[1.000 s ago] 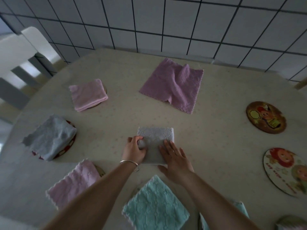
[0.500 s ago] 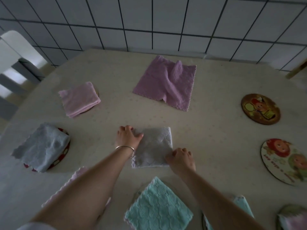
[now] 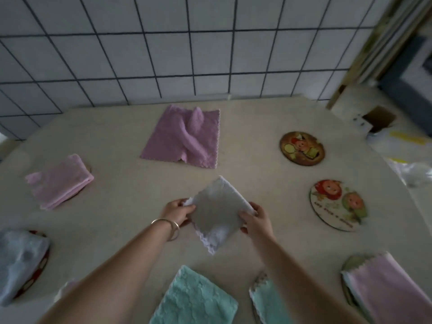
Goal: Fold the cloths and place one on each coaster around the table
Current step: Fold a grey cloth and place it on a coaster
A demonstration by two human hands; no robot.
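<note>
Folded grey cloth [image 3: 216, 212], lifted clear of the desk [image 3: 245, 178]. A second ago it lay flat in front of me with my left hand [image 3: 178, 212] pinching its left edge and my right palm pressing the near right part; half a second ago my right fingers had curled at its near right corner. Now both hands grasp it: my left fingers [image 3: 187, 208] pinch the left corner and my right hand [image 3: 256, 220] grips the right corner, so the square hangs as a diamond between them, one point toward the wall, the scalloped point toward me.

My view has also swung to the right. I judge folding of this piece finished and carrying begun. Two picture coasters lie bare at my right, the far coaster [image 3: 302, 148] and the near coaster [image 3: 337, 204]; either looks a likely destination.

Folded cloths already cover coasters at left, such as the pink folded cloth [image 3: 59, 181], and along the near edge. The purple cloth [image 3: 184, 136] lies unfolded and rumpled mid-desk, not yet folded for the remaining bare coaster.
</note>
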